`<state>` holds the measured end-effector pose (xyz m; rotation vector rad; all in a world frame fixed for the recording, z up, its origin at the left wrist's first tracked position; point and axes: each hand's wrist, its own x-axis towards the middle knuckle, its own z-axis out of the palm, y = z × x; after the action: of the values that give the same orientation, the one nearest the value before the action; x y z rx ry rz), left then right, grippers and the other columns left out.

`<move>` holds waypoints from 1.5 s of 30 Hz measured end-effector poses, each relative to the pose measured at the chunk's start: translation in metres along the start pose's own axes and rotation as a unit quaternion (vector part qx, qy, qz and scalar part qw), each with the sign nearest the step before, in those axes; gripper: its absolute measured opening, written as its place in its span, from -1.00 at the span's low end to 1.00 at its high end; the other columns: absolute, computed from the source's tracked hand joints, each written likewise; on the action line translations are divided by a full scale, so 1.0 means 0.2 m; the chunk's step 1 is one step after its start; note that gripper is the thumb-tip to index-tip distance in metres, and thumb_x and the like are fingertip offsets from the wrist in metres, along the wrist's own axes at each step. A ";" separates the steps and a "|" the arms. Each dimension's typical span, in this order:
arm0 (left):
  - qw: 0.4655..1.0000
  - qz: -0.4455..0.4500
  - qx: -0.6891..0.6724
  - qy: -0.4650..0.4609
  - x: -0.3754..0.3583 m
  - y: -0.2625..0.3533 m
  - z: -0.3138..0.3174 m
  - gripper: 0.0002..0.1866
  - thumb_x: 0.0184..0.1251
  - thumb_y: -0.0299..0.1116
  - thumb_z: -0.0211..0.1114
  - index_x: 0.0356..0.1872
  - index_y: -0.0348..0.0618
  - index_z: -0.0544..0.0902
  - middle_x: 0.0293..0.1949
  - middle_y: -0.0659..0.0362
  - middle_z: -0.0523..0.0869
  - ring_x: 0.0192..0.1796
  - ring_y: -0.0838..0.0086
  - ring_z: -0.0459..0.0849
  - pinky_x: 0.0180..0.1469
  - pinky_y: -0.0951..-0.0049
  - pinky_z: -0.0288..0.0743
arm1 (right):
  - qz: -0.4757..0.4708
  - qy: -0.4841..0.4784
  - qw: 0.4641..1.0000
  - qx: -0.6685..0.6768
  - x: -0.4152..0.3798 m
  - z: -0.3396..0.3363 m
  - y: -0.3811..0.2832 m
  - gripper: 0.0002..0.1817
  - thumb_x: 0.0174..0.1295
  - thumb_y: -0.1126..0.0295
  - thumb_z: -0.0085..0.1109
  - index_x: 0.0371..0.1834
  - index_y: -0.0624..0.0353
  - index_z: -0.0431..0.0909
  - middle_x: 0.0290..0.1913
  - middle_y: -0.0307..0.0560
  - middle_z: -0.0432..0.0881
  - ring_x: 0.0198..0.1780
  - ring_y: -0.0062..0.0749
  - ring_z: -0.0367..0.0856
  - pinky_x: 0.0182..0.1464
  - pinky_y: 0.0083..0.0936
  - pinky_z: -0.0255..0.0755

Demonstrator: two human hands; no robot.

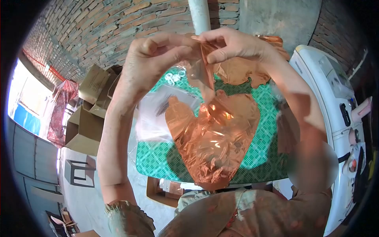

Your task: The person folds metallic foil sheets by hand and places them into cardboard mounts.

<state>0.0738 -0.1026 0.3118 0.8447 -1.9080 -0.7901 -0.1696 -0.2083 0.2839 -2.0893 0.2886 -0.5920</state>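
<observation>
A flat, crinkled copper-coloured foil balloon (215, 144) hangs in front of me over the table, wide at the top and narrowing toward my lap. Its upper strip rises between my hands. My left hand (152, 57) is closed, thumb and fingers pinched at the left side of that strip. On the other side, my right hand (233, 45) grips the folded foil between thumb and forefinger. The exact spot where the fingertips meet the foil is partly hidden. More flat copper-coloured foil (235, 71) lies behind, at the far side of the table.
The table has a green checked cover (252, 160). Small white rings (173, 77) and clear plastic bags (152, 122) lie at its left. A white appliance (327, 79) stands on the right, cardboard boxes (85, 130) on the left. An open box (160, 193) sits below the table edge.
</observation>
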 end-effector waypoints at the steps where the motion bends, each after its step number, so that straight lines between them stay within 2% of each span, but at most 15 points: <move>1: 1.000 0.007 0.009 0.011 -0.04 0.02 -0.03 -0.78 0.45 -0.45 0.42 0.04 -0.28 0.79 -0.15 0.20 0.85 -0.06 0.56 0.78 0.12 0.51 0.64 | 0.021 -0.001 1.000 -0.004 -0.02 0.00 -0.02 -0.54 0.35 0.17 0.47 0.16 0.23 0.63 -0.05 -0.32 0.67 -0.05 -0.65 0.61 0.12 -0.60 0.50; 3: 0.999 0.019 0.025 0.030 -0.11 0.05 -0.07 -0.74 0.45 -0.45 0.41 0.10 -0.27 0.78 -0.16 0.21 0.85 -0.08 0.57 0.78 0.13 0.52 0.63 | 0.065 -0.002 0.998 -0.011 -0.08 0.01 -0.07 -0.57 0.34 0.16 0.48 0.10 0.21 0.66 -0.09 -0.36 0.67 -0.10 -0.69 0.60 0.06 -0.62 0.50; 7: 0.989 0.017 0.137 0.044 -0.28 0.19 -0.10 -0.35 0.48 -0.44 0.40 0.55 -0.19 0.43 -0.05 0.26 0.78 0.02 0.63 0.71 0.19 0.56 0.55 | 0.140 0.075 0.987 -0.005 -0.21 0.18 -0.17 -0.56 0.31 0.09 0.50 0.05 0.19 0.71 -0.23 -0.39 0.65 -0.15 -0.71 0.57 -0.01 -0.63 0.46; 11: 0.997 -0.020 0.068 0.030 -0.39 0.13 -0.14 -0.14 0.40 -0.14 0.51 0.60 -0.24 0.31 -0.09 0.25 0.70 -0.09 0.65 0.65 0.03 0.56 0.56 | 0.066 0.031 0.992 -0.103 -0.26 0.25 -0.19 -0.60 0.32 0.16 0.49 0.08 0.19 0.75 -0.22 -0.34 0.69 -0.21 -0.67 0.51 -0.16 -0.56 0.37; 15: 0.977 -0.194 0.046 -0.080 -0.47 0.21 -0.04 -0.40 0.36 -0.06 0.55 0.21 -0.33 0.66 -0.28 0.33 0.73 -0.31 0.72 0.63 -0.29 0.63 0.50 | 0.104 -0.006 0.981 -0.163 -0.25 0.43 -0.37 -0.74 0.30 0.29 0.50 -0.20 0.30 0.74 -0.32 -0.30 0.74 -0.23 -0.72 0.61 -0.21 -0.59 0.45; 16: 0.971 -0.211 0.053 -0.095 -0.50 0.19 0.00 -0.60 0.42 -0.14 0.51 -0.06 -0.34 0.74 -0.43 0.39 0.70 -0.43 0.77 0.58 -0.40 0.69 0.40 | 0.105 -0.012 0.978 -0.178 -0.24 0.47 -0.36 -0.75 0.29 0.30 0.49 -0.21 0.30 0.75 -0.34 -0.30 0.74 -0.24 -0.73 0.61 -0.22 -0.59 0.45; 17: 0.986 -0.134 0.063 -0.083 -0.52 0.10 0.04 -0.73 0.50 -0.25 0.43 -0.15 -0.31 0.75 -0.46 0.39 0.68 -0.47 0.79 0.53 -0.46 0.69 0.36 | 0.107 -0.018 0.975 -0.193 -0.24 0.50 -0.35 -0.77 0.29 0.32 0.48 -0.22 0.29 0.76 -0.36 -0.30 0.74 -0.25 -0.74 0.61 -0.23 -0.60 0.45; 19: 0.988 -0.149 0.037 -0.028 -0.56 0.13 0.07 -0.79 0.54 -0.31 0.39 -0.19 -0.28 0.75 -0.47 0.41 0.67 -0.46 0.80 0.53 -0.43 0.70 0.36 | 0.133 -0.019 0.971 -0.199 -0.25 0.53 -0.36 -0.79 0.28 0.34 0.47 -0.26 0.28 0.75 -0.39 -0.30 0.72 -0.28 -0.75 0.59 -0.25 -0.61 0.43; 25: 0.986 -0.143 0.072 0.040 -0.71 0.07 -0.08 -0.80 0.55 -0.33 0.38 -0.31 -0.20 0.72 -0.52 0.48 0.54 -0.49 0.84 0.37 -0.48 0.64 0.15 | 0.169 -0.052 0.957 -0.232 -0.40 0.41 -0.27 -0.65 0.26 0.24 0.46 -0.47 0.22 0.52 -0.48 -0.39 0.47 -0.35 -0.67 0.37 -0.31 -0.51 0.26; 30: 0.953 -0.262 0.014 0.153 -0.99 0.00 -0.09 -0.53 0.66 -0.06 0.24 -0.50 -0.11 0.66 -0.68 0.45 0.51 -0.65 0.81 0.32 -0.60 0.60 0.04 | 0.258 0.066 0.958 -0.103 -0.70 0.40 -0.05 -0.73 0.26 0.26 0.44 -0.19 0.24 0.68 -0.26 -0.32 0.66 -0.16 -0.60 0.55 -0.01 -0.53 0.44; 35: 0.898 -0.412 -0.120 0.096 -1.36 -0.16 0.17 -0.60 0.65 -0.05 0.22 -0.03 -0.24 0.76 -0.42 0.36 0.72 -0.50 0.74 0.54 -0.47 0.66 0.38 | 0.287 0.201 0.936 -0.017 -0.91 0.36 0.20 -0.72 0.33 0.26 0.41 -0.05 0.24 0.70 -0.15 -0.32 0.70 -0.06 -0.63 0.62 0.10 -0.61 0.43; 39: 0.835 -0.505 -0.201 0.081 -1.67 -0.33 0.55 -0.59 0.66 -0.08 0.19 -0.03 -0.27 0.76 -0.31 0.31 0.78 -0.39 0.72 0.62 -0.36 0.62 0.47 | 0.347 0.120 0.930 -0.018 -0.89 0.28 0.30 -0.79 0.45 0.28 0.27 -0.16 0.23 0.66 -0.26 -0.35 0.63 -0.14 -0.69 0.57 0.01 -0.60 0.45; 43: 0.806 -0.474 -0.346 0.080 -1.81 -0.36 0.89 -0.65 0.66 -0.14 0.24 0.00 -0.25 0.78 -0.40 0.44 0.69 -0.45 0.79 0.49 -0.40 0.65 0.35 | 0.379 0.032 0.915 -0.131 -0.77 0.28 0.47 -0.77 0.50 0.27 0.20 -0.23 0.22 0.62 -0.31 -0.34 0.61 -0.22 -0.63 0.52 -0.10 -0.53 0.43; 44: 0.815 -0.468 -0.334 0.071 -1.80 -0.34 0.94 -0.64 0.65 -0.12 0.25 -0.01 -0.25 0.79 -0.47 0.47 0.64 -0.49 0.80 0.45 -0.44 0.65 0.32 | 0.267 0.030 0.933 -0.241 -0.78 0.26 0.63 -0.74 0.50 0.25 0.17 -0.24 0.25 0.58 -0.34 -0.30 0.59 -0.23 -0.59 0.52 -0.13 -0.48 0.42; 45: 0.824 -0.464 -0.321 0.062 -1.79 -0.32 0.96 -0.63 0.64 -0.11 0.27 -0.01 -0.25 0.80 -0.54 0.49 0.59 -0.54 0.82 0.40 -0.48 0.66 0.28 | 0.274 0.016 0.929 -0.250 -0.73 0.26 0.69 -0.73 0.51 0.24 0.15 -0.22 0.25 0.58 -0.35 -0.29 0.57 -0.24 -0.58 0.47 -0.14 -0.48 0.40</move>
<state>0.0546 0.1845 0.0180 1.3200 -0.8862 -1.7715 -0.2655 -0.1870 0.1009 -2.3247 1.0959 -0.2192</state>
